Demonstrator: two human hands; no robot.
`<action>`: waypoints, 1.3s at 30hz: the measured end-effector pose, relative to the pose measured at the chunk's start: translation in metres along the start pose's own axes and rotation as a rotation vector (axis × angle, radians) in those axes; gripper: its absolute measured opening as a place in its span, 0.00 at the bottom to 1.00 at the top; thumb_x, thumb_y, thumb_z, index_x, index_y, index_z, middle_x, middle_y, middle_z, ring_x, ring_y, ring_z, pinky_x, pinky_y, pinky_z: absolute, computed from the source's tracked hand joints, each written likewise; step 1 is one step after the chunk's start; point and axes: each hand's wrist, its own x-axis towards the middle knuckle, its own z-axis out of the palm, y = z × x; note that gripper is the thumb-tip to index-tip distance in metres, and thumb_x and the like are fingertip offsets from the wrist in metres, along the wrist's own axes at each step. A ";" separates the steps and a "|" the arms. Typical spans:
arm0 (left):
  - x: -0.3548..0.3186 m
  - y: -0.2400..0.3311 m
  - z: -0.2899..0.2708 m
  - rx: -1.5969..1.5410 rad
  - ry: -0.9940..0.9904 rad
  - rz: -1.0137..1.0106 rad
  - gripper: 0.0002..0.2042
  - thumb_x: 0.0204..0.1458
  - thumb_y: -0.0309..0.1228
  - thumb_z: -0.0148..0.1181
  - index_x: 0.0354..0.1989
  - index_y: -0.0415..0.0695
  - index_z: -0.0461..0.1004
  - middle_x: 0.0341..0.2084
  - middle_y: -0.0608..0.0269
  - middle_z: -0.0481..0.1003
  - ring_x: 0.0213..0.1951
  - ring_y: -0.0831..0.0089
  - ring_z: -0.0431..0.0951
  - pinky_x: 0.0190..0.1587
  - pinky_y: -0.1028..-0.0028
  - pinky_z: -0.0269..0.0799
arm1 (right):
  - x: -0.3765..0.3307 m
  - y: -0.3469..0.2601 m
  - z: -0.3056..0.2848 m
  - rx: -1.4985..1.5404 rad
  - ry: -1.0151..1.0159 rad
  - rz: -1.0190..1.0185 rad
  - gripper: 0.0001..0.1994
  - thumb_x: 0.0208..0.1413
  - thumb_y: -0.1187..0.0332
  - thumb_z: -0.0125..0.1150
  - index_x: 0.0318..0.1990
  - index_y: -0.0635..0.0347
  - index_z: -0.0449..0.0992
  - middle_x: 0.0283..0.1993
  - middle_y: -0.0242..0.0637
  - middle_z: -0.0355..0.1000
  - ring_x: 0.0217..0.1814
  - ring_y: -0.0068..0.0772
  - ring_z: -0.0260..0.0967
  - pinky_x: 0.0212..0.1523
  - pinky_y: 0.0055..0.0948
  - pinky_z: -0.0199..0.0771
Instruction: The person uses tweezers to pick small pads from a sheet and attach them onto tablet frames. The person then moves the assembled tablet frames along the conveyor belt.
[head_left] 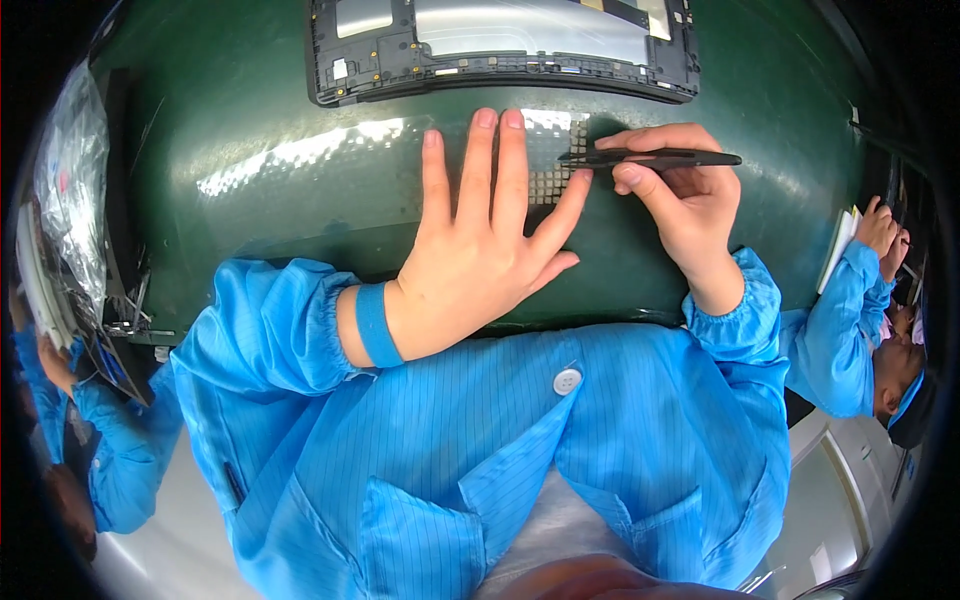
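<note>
My left hand (475, 230) lies with fingers spread over a clear sheet (330, 165) that carries rows of small square grey pieces (548, 187) at its right end. A blue band (378, 325) circles the left wrist. Between thumb and fingers, my right hand (690, 190) grips dark tweezers (680, 158), their tips pointing left onto the right edge of the small squares. Whether a piece sits between the tips is too small to tell. Beyond both hands lies a black device frame (500, 50) with a silvery panel, cut off by the top of the view.
The green table (780, 90) curves around the work. Clear plastic bags (75, 190) lie at the left beside dark parts and a rack-like edge. People in blue sleeves (840, 330) work at the far right and the far left (125, 450).
</note>
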 end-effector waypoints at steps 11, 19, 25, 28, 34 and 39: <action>0.000 0.000 -0.001 0.010 -0.010 0.006 0.37 0.39 0.57 0.63 0.62 0.60 0.65 0.61 0.29 0.55 0.62 0.37 0.57 0.59 0.38 0.54 | 0.002 0.000 0.000 -0.170 -0.041 -0.062 0.10 0.51 0.80 0.64 0.41 0.68 0.73 0.39 0.43 0.77 0.37 0.28 0.76 0.37 0.21 0.77; 0.000 -0.001 0.000 0.025 -0.009 0.003 0.38 0.40 0.57 0.62 0.63 0.62 0.63 0.61 0.29 0.55 0.62 0.37 0.57 0.58 0.39 0.55 | 0.015 -0.008 -0.014 -0.031 0.100 -0.152 0.10 0.53 0.80 0.62 0.42 0.68 0.72 0.41 0.46 0.77 0.35 0.26 0.74 0.34 0.22 0.76; 0.001 -0.001 -0.002 0.022 -0.013 0.014 0.38 0.41 0.57 0.62 0.64 0.62 0.62 0.61 0.28 0.55 0.62 0.37 0.57 0.58 0.39 0.55 | 0.042 0.006 -0.067 -0.205 0.149 -0.295 0.10 0.56 0.79 0.57 0.46 0.69 0.69 0.43 0.52 0.75 0.35 0.28 0.73 0.38 0.22 0.75; 0.000 -0.001 -0.001 0.021 -0.013 0.013 0.38 0.41 0.57 0.62 0.64 0.62 0.62 0.61 0.28 0.55 0.62 0.37 0.57 0.58 0.39 0.55 | 0.044 0.010 -0.067 -0.225 0.154 -0.276 0.10 0.57 0.79 0.57 0.46 0.69 0.69 0.44 0.52 0.75 0.36 0.28 0.73 0.39 0.23 0.75; 0.000 -0.001 0.000 0.010 -0.016 0.013 0.38 0.41 0.57 0.61 0.64 0.62 0.62 0.61 0.28 0.55 0.62 0.37 0.57 0.58 0.38 0.54 | 0.045 0.010 -0.071 -0.184 0.131 -0.287 0.10 0.57 0.79 0.57 0.46 0.68 0.69 0.44 0.51 0.75 0.37 0.28 0.73 0.40 0.23 0.75; 0.000 -0.001 -0.001 0.012 -0.018 0.012 0.38 0.41 0.57 0.61 0.64 0.62 0.62 0.61 0.28 0.55 0.62 0.37 0.57 0.58 0.38 0.54 | 0.046 0.009 -0.072 -0.193 0.096 -0.306 0.09 0.57 0.79 0.57 0.45 0.68 0.69 0.44 0.52 0.75 0.37 0.28 0.74 0.41 0.23 0.76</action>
